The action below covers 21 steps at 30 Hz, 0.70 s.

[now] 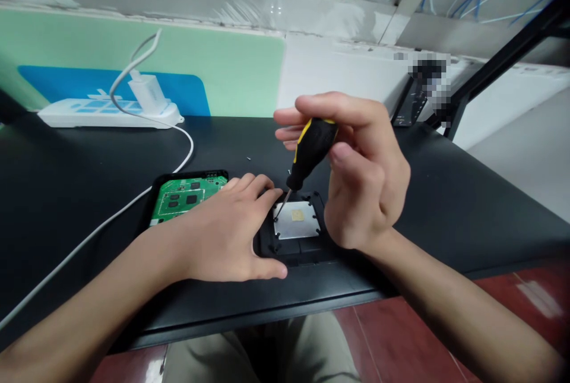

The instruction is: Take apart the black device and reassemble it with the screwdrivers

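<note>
My right hand (371, 175) is closed round the black-and-yellow handle of a screwdriver (313, 148), which leans with its shaft slanting down to the left. The tip meets a screw spot at the left edge of a silver metal plate (289, 228). That plate lies in a black plastic cover (305, 247), with a small tan pad (297, 215) on it. My left hand (231, 228) grips the cover's left side, fingers at the far edge and thumb at the near edge. Partly hidden behind that hand is a green circuit board (180, 200) in a black housing (157, 184).
Loose screws lie on the black table, one screw (249, 159) beyond my left hand. At the back left stands a white power strip (66, 114) with a charger (149, 95) plugged in. Its white cable (95, 233) runs down the left side. A dark phone-like device (409, 101) leans at the back right.
</note>
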Motion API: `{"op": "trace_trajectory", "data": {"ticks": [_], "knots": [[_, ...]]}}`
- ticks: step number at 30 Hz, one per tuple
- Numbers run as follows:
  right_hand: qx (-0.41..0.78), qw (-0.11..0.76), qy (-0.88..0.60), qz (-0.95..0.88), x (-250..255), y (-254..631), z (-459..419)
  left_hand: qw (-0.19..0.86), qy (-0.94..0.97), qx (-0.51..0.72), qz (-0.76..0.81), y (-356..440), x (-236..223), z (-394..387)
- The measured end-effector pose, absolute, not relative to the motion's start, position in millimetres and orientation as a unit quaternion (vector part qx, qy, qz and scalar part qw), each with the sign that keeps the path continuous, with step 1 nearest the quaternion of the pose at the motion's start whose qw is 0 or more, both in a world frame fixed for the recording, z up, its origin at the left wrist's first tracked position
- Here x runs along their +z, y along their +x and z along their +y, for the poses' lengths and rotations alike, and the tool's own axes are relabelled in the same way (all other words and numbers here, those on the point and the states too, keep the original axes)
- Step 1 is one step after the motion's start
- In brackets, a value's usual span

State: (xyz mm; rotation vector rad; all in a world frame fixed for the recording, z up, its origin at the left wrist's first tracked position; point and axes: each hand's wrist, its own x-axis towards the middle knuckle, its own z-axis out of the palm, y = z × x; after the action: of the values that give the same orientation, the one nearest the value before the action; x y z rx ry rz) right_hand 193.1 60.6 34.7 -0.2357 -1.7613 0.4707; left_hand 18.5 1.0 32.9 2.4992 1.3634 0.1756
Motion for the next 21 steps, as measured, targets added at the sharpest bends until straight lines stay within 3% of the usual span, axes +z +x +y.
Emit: {"op": "trace_trajectory", "data": {"ticks": [5, 12, 17, 21], "knots": [[0.119, 0.605, -0.155, -0.772, 40.3, 192.6, 55.7, 0.159, 0.862, 0.075, 0.475, 19.0, 34.1, 0.7], [0.234, 0.617, -0.081, -0.747, 32.3, 192.5, 64.1, 0.147, 0.865, 0.074, 0.473, 18.1, 34.1, 0.6], [0.091, 0.639, -0.138, -0.751, 34.6, 189.2, 63.0, 0.16, 0.863, 0.06, 0.476, 18.8, 35.2, 0.3], [0.159, 0.656, -0.11, -0.73, 33.1, 189.1, 63.0, 0.146, 0.869, 0.077, 0.467, 18.3, 33.5, 0.4]]}}
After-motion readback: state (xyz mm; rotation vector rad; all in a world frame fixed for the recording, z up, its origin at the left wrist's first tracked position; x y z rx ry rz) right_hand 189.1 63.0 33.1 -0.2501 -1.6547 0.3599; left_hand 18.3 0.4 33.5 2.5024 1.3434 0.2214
